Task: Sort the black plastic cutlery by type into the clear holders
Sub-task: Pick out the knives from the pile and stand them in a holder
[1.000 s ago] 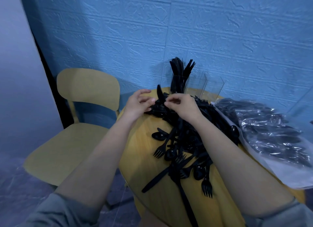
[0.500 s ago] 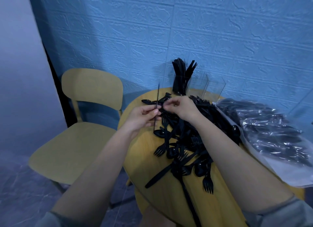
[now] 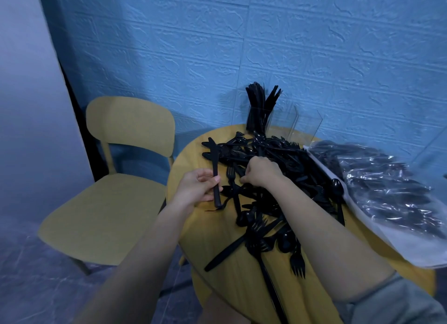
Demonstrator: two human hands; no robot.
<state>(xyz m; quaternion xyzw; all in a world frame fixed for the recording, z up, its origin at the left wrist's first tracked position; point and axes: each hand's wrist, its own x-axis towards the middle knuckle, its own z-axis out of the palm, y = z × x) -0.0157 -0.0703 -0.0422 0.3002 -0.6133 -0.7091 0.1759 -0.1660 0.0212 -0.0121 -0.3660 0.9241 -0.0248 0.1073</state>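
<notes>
A big heap of black plastic cutlery [image 3: 273,176] covers the round yellow table [image 3: 217,246]. My left hand [image 3: 198,188] grips a black knife [image 3: 214,169] by its handle, blade pointing up and away. My right hand [image 3: 261,175] reaches into the heap with curled fingers pinching at a piece beside a fork [image 3: 231,176]; what it holds is hidden. At the table's far edge stand clear holders [image 3: 300,123]. The leftmost holder [image 3: 260,115] is packed with upright black cutlery; the two to its right look empty.
A clear plastic bag of more black cutlery [image 3: 384,186] lies on the table's right side. A yellow chair [image 3: 116,178] stands left of the table. A blue textured wall [image 3: 242,45] is close behind the holders. Loose forks and a knife [image 3: 225,253] lie near me.
My left hand has drawn the knife down and left, out of the heap. My right hand has let go near it and dropped lower into the pile. The camera has tilted.
</notes>
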